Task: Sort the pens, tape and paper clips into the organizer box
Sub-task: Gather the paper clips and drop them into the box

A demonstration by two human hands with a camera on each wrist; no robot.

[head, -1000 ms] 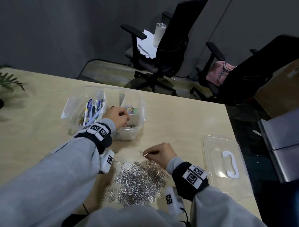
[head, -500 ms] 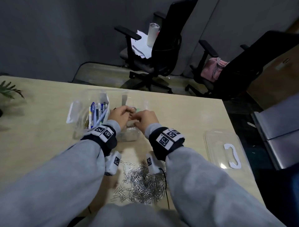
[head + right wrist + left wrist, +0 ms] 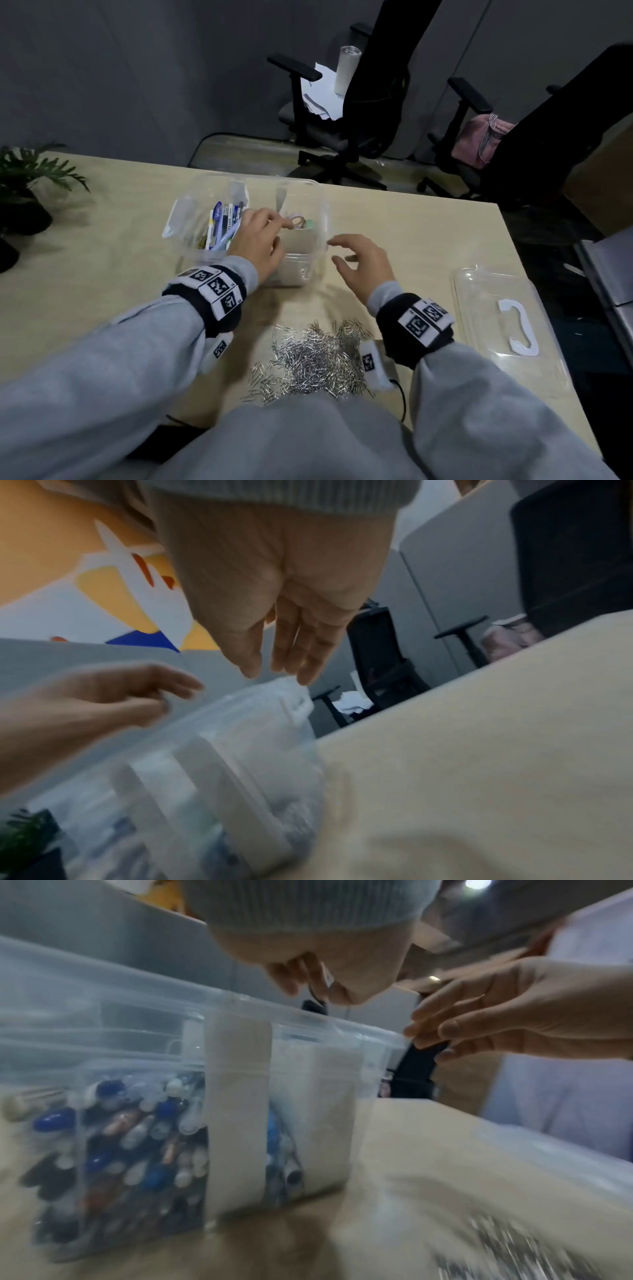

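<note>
The clear organizer box (image 3: 320, 219) stands mid-table. Pens (image 3: 222, 226) fill its left compartment, tape rolls (image 3: 298, 221) lie at the back right, and a few clips sit in the front right compartment (image 3: 301, 274). My left hand (image 3: 279, 224) hovers over the box with its fingers curled (image 3: 291, 985). Whether they pinch anything is unclear. My right hand (image 3: 334, 253) hangs beside the box's right wall with relaxed fingers (image 3: 308, 669) and holds nothing. A pile of silver paper clips (image 3: 315, 359) lies on the table between my forearms.
The clear lid (image 3: 479, 308) with its white handle lies near the table's right edge. A potted plant (image 3: 27, 192) stands at the far left. Two office chairs (image 3: 370, 113) are beyond the far edge, with bare tabletop (image 3: 411, 226) right of the box.
My right hand carried a clip from the pile to the box. It has now drawn back to the right with straightened fingers. My left hand stayed over the box.
</note>
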